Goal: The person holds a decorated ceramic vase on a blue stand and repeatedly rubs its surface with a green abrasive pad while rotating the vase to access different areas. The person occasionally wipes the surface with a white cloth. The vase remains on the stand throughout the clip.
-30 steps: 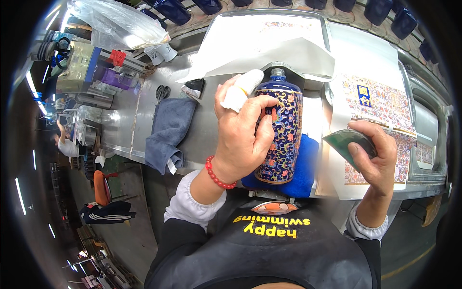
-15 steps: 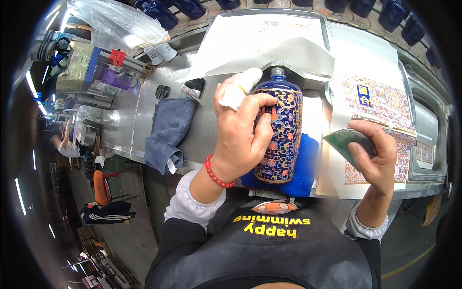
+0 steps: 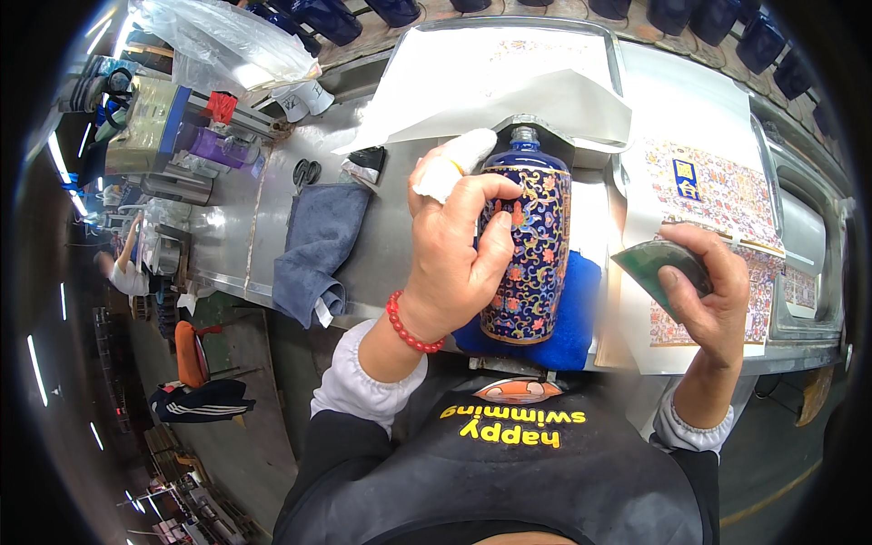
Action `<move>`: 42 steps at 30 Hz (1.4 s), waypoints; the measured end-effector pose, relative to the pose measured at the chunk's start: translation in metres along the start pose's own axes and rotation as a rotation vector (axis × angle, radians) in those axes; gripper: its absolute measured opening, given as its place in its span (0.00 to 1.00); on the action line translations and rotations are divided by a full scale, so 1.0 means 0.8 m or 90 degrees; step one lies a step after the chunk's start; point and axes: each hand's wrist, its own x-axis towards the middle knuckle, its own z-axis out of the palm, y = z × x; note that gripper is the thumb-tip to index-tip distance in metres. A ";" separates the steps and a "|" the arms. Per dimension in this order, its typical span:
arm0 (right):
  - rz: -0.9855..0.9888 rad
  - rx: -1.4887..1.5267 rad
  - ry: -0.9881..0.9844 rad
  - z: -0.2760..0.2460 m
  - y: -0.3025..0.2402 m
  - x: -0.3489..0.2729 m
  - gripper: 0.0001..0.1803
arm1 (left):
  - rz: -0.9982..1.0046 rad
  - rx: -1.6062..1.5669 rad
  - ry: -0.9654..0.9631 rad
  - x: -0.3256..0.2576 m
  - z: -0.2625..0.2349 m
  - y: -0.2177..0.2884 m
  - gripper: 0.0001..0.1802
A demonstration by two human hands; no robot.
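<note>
We grip the blue patterned bottle (image 3: 527, 245) with our left hand (image 3: 454, 263), fingers wrapped round its side, upright on the blue pad (image 3: 568, 327). Our right hand (image 3: 713, 295) pinches a green scraper (image 3: 656, 266) beside the decal sheet (image 3: 708, 195). Smoothing looks underway; next, we reckon, calls for steady pressure.

Single head view only; no second view to share scene. Camera sits on your head, looks steeply down over your chest at metal workbench (image 3: 227, 245). Close range: your left hand (image 3: 454, 263) and right hand (image 3: 708, 300) fill centre. Fisheye bends bench edges near rim; workshop floor visible far left.
</note>
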 end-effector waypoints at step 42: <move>-0.345 -0.114 -0.303 0.032 -0.043 0.177 0.15 | -0.115 -0.241 0.092 -0.011 0.022 -0.025 0.09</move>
